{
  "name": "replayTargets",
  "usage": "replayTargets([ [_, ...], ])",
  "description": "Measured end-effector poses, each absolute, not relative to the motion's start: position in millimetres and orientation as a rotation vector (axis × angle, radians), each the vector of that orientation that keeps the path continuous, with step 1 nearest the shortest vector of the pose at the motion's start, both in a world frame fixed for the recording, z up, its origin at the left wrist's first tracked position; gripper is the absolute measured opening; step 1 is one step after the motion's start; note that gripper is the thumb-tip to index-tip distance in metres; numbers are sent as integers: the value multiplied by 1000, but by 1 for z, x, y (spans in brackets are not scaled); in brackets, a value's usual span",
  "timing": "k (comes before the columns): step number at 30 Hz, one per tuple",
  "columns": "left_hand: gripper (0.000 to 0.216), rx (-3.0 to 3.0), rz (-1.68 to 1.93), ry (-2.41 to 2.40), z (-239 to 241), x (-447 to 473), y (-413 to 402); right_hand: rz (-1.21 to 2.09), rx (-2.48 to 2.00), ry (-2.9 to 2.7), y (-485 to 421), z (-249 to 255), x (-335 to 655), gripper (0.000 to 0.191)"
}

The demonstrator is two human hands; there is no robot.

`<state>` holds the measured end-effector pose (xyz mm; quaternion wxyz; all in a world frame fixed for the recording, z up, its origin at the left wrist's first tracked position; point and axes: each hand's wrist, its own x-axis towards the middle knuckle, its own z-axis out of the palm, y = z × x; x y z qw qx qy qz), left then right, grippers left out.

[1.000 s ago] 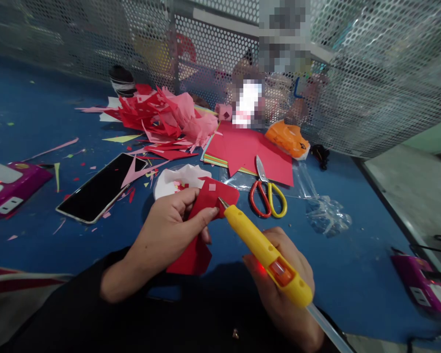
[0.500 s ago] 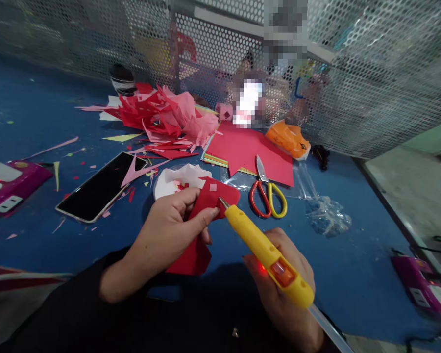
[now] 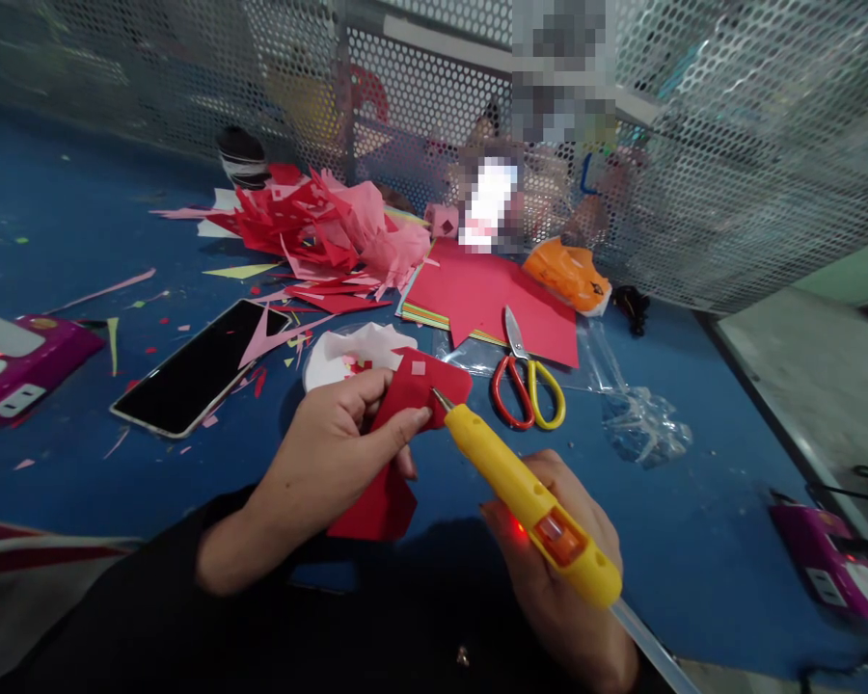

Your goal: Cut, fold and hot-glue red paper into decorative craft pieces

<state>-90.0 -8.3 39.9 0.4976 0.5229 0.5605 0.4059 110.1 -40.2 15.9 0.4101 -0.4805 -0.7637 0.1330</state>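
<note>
My left hand point(image 3: 339, 448) pinches a piece of red paper point(image 3: 441, 382), thumb on top and fingers behind. A small pink square point(image 3: 419, 367) lies on the paper near its upper edge. My right hand point(image 3: 560, 569) is wrapped round a yellow hot glue gun point(image 3: 510, 472), whose metal tip meets or hovers just over the red paper; I cannot tell which. A clear glue stick point(image 3: 651, 646) sticks out of its back end, and a red light glows by my fingers. Behind the paper is a white bowl point(image 3: 325, 352) with small paper bits in it.
Scissors point(image 3: 525, 381) with red and yellow handles lie beside stacked coloured paper point(image 3: 492, 289). A dark-screened phone point(image 3: 195, 371) and a heap of red and pink scraps point(image 3: 325, 226) are at left. Purple power strips point(image 3: 831, 559) sit at both sides. Perforated metal panels point(image 3: 434, 96) stand behind.
Almost nothing differs. The glue gun's back end and my right hand have shifted very slightly right; the left hand and paper hold still.
</note>
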Motion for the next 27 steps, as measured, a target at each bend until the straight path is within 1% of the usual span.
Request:
replayTargets([
  [6,9,1248,1008,1346,40,-91,-7,316,-1191,-1937,-40,15,110,25],
  [17,11,1305,998,1352,38,-91,-8,232,-1221,-1937,-44,12,112,19],
  [23,12,1310,984,1364,40,-91,-7,182,-1239,-1938,-41,14,111,23],
  [27,13,1298,1002,1349,41,-91,-7,294,-1215,-1951,-42,16,113,20],
])
